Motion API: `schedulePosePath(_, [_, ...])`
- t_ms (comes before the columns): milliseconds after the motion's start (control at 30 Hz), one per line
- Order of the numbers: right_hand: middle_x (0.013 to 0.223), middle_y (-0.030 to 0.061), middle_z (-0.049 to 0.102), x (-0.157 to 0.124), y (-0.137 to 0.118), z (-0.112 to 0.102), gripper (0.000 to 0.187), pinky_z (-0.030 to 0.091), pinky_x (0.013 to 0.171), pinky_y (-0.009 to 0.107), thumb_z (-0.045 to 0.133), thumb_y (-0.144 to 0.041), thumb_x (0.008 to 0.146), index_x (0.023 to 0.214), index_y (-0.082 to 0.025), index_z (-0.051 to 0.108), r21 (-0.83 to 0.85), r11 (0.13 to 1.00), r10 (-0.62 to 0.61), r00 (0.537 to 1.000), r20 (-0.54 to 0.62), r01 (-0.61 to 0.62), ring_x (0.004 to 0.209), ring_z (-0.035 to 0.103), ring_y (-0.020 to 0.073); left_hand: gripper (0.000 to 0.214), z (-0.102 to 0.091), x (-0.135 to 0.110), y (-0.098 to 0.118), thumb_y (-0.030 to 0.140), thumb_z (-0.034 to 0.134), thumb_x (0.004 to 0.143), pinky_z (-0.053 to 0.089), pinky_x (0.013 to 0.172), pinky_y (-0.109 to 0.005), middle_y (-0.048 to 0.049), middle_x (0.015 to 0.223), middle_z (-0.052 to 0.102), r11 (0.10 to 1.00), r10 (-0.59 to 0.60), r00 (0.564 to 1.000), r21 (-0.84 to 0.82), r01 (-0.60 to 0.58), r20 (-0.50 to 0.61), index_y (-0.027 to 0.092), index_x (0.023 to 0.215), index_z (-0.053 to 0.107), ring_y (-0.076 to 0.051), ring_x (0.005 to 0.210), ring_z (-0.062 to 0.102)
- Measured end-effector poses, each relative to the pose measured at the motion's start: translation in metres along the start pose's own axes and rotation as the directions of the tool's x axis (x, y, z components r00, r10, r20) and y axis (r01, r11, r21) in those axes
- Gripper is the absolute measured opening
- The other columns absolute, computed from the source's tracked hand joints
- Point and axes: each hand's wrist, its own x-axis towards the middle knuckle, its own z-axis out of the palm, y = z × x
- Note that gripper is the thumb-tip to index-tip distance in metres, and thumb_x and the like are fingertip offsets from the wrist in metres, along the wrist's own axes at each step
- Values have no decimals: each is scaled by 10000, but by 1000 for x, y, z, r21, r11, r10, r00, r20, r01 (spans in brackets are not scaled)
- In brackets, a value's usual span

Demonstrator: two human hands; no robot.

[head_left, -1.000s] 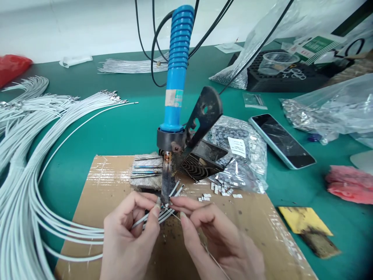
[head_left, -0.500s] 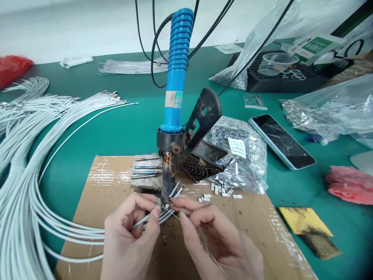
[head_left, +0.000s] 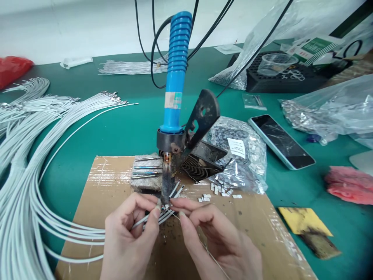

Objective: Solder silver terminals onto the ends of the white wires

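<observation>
A soldering iron (head_left: pixel 176 81) with a blue ribbed handle is held tip-down by a black metal stand (head_left: pixel 204 116). Right at its tip, my left hand (head_left: pixel 134 233) is closed, thumb and forefinger pinching the end of a white cable (head_left: pixel 141 222). My right hand (head_left: pixel 218 237) is closed around a thin solder wire (head_left: pixel 214 258) that runs up to the iron's tip. Its forefinger comes close to a tiny pale metal piece (head_left: pixel 167 207) under the tip. Fingertips partly hide the joint. Further white cable ends lie just behind the fingers.
Bundled white cables (head_left: pixel 26 194) fill the left side. Small metal tabs (head_left: pixel 224 190) lie on the cardboard (head_left: pixel 101 175) beside a plastic bag of parts (head_left: pixel 247 163). A phone (head_left: pixel 281 142), a yellow sponge (head_left: pixel 304 219) and a pink cloth (head_left: pixel 349 184) are on the right.
Both hands keep almost the same place at the iron's tip. The view has shifted very slightly; nothing has been taken hold of or let go.
</observation>
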Motion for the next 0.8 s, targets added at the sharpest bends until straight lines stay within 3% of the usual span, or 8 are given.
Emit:
schedulePosePath(100, [970, 61, 831, 0, -1, 0, 241, 623, 784, 223, 709, -250, 888, 659, -232, 636, -13, 1000, -6, 1000, -7, 6, 854, 803, 201, 133, 1, -1, 2, 110, 797, 720, 550, 558, -127, -16, 783, 770, 999, -12, 999, -35, 10, -41, 190, 645, 723, -111, 607, 713])
schedulePosePath(233, [961, 48, 830, -1, -2, 2, 238, 614, 769, 198, 715, -247, 881, 657, -236, 635, -25, 1000, -11, 999, -31, 10, 852, 800, 188, 134, 0, -1, 3, 90, 810, 702, 568, 563, -152, -32, 793, 782, 1000, 9, 999, 9, -9, 46, 189, 654, 733, -141, 631, 731])
schedulePosePath(367, [970, 37, 828, -1, -1, 2, 231, 599, 780, 171, 721, -237, 881, 665, -238, 640, -3, 1000, -16, 999, -37, 16, 866, 796, 167, 137, 2, -3, 4, 132, 806, 714, 530, 540, -125, -8, 778, 757, 999, -20, 997, -33, 18, -78, 192, 631, 715, -104, 591, 685])
schedulePosePath(533, [973, 44, 829, -1, -1, 2, 225, 602, 774, 182, 710, -202, 878, 667, -235, 638, 0, 1000, -29, 999, -27, 29, 882, 800, 179, 134, -6, 0, -5, 130, 765, 803, 540, 542, -146, -25, 839, 765, 1000, 16, 997, 16, -18, 74, 197, 693, 729, -113, 603, 690])
schedulePosePath(800, [967, 48, 831, -1, 0, 2, 213, 604, 757, 188, 711, -211, 881, 680, -235, 647, -30, 997, -68, 997, -36, 67, 849, 800, 177, 161, -12, 1, -10, 167, 691, 900, 558, 598, -151, -41, 905, 782, 998, 17, 992, 55, -24, 122, 200, 744, 717, -122, 677, 718])
